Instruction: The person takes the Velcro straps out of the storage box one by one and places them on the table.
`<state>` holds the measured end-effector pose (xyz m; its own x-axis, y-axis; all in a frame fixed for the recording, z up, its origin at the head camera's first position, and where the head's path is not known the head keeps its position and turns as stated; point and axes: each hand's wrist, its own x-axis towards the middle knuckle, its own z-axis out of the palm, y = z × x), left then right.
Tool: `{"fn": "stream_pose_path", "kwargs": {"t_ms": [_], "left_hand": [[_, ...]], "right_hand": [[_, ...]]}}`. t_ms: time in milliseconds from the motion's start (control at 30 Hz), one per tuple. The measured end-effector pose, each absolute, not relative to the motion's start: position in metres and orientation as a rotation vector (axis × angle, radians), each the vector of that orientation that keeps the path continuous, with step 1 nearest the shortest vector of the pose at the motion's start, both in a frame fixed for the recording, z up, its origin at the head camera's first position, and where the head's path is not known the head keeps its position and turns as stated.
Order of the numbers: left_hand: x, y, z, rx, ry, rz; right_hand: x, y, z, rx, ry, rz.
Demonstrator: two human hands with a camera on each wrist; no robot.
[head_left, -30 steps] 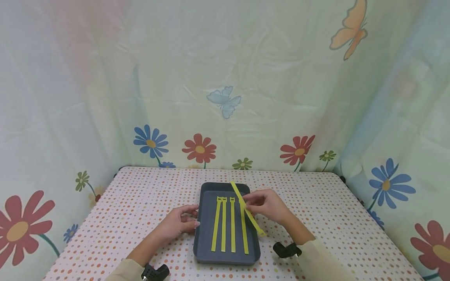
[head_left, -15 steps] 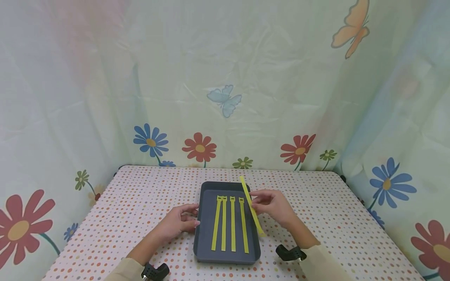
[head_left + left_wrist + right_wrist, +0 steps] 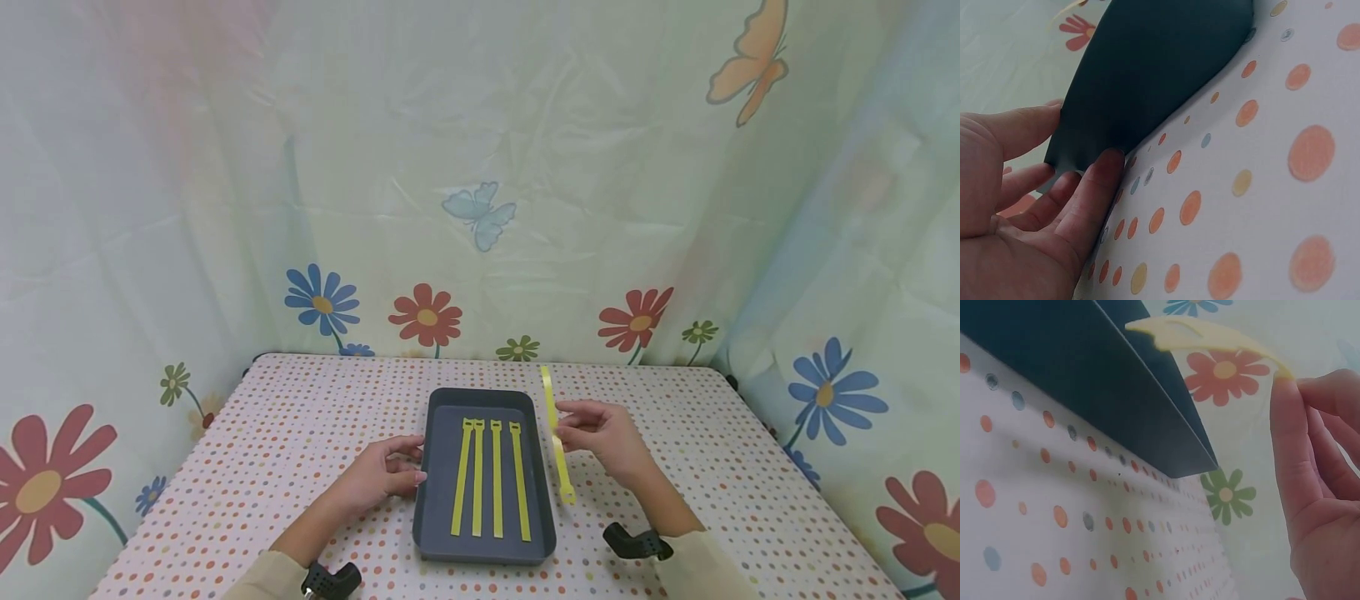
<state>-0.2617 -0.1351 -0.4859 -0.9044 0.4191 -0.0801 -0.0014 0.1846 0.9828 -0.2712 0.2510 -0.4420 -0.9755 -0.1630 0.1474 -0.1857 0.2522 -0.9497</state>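
Note:
In the head view a dark grey tray (image 3: 422,517) holds several yellow hook-and-loop cable ties (image 3: 497,483), laid lengthwise with their slotted heads at the far end. My right hand (image 3: 607,437) pinches another yellow cable tie (image 3: 558,442) between thumb and fingertips, just off the tray's right side. The right wrist view shows that tie (image 3: 1210,334) curving away from the fingertips, its slotted head above the tray wall (image 3: 1116,400). My left hand (image 3: 378,475) touches the tray's left side with loosely extended fingers; in the left wrist view its fingertips rest against the tray's outer wall (image 3: 1154,69).
Under the tray lies a white tablecloth (image 3: 322,408) with coloured dots. A curtain (image 3: 360,167) printed with flowers and butterflies hangs behind the table and at both sides. A black wrist camera (image 3: 333,581) sits on the left wrist, another black camera (image 3: 633,543) on the right.
My right hand has moved right with the cable tie, from over the tray to beyond its right edge. The tie has swung from slanted to nearly upright in view. The left hand stays put.

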Motion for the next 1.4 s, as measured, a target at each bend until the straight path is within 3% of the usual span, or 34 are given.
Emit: {"fn": "stream_pose_path", "kwargs": {"t_ms": [1400], "left_hand": [[-0.263,-0.133,-0.487,0.380,2.130,1.773]], "right_hand": [[-0.258,0.269,-0.461,0.093,-2.433,2.081]]}}
